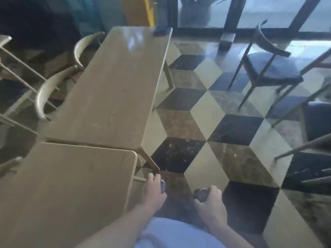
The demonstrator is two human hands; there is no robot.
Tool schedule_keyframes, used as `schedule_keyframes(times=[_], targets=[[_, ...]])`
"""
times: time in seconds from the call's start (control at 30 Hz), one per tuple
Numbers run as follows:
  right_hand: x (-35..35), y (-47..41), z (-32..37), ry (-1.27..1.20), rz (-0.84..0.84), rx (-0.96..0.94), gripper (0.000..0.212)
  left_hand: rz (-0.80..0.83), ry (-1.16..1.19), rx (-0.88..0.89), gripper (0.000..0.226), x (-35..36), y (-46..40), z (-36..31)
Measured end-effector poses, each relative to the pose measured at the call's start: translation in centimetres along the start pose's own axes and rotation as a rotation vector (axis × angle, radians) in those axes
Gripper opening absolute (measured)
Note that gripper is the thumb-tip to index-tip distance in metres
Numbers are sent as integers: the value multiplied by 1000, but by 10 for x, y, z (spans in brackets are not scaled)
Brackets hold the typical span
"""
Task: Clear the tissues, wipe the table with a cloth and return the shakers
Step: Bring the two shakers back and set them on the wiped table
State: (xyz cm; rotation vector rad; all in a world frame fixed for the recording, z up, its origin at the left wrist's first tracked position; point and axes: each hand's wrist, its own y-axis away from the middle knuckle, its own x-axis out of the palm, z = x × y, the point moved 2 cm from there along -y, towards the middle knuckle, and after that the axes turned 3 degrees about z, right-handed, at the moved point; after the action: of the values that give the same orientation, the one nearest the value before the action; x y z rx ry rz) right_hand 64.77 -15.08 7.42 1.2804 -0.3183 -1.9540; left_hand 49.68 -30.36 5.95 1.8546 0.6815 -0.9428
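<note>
Left hand (pixel 154 189) curling closed around a small shaker (pixel 162 185), only its rounded grey end peeking out on the right side of the fist. Right hand (pixel 212 203) gripping a second shaker (pixel 201 194), dark body and pale cap sticking out to the left past the thumb. Both hands hovering low in the near part of the scene, over the floor and not over any bench, well apart from each other, bare forearms running back toward a pale blue garment (pixel 172 235) at the bottom edge.

Just left of the left hand, sitting the near bench (pixel 68 185), tan top with a rounded corner, nothing lying on the visible part. Beyond it and almost touching, stretching away a second, longer bench (pixel 114 90) of the same colour, a faint glare showing near its far end and a small dark blue thing (pixel 162 31) resting at its far right corner, too blurred to identify. Along the left side of the benches, standing two chairs with curved backs (pixel 53 90), tucked close.

Spreading out to the right, a polished floor (pixel 211 122) tiled in black, brown and cream diamonds. Farther right, standing a dark-seated chair (pixel 274 68) on thin legs, with glass panels and dark frames behind it. Whole view slightly smeared by motion blur.
</note>
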Motion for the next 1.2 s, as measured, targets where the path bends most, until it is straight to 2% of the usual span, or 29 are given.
schedule_keyframes(times=[0.3, 0.43, 0.63, 0.83, 1.03, 1.2], targets=[[-24, -26, -31, -140, -70, 238, 34, 26, -96, 206, 44, 4, -48, -61], [-35, -63, -26, -136, -71, 317, 40, 64, -106, 233, 40, -6, -89, -81], [-66, -135, 1, -95, -102, 375, 38, 88, -88, 215, 37, -39, -180, -112], [-96, -215, 61, -99, -164, 373, 44, 47, -40, 207, 39, -84, -278, -144], [-128, -285, 118, -73, -164, 302, 48, 36, -19, 173, 37, -115, -337, -162], [-146, -356, 163, -27, -123, 236, 68, 23, 57, 73, 35, -137, -391, -174]])
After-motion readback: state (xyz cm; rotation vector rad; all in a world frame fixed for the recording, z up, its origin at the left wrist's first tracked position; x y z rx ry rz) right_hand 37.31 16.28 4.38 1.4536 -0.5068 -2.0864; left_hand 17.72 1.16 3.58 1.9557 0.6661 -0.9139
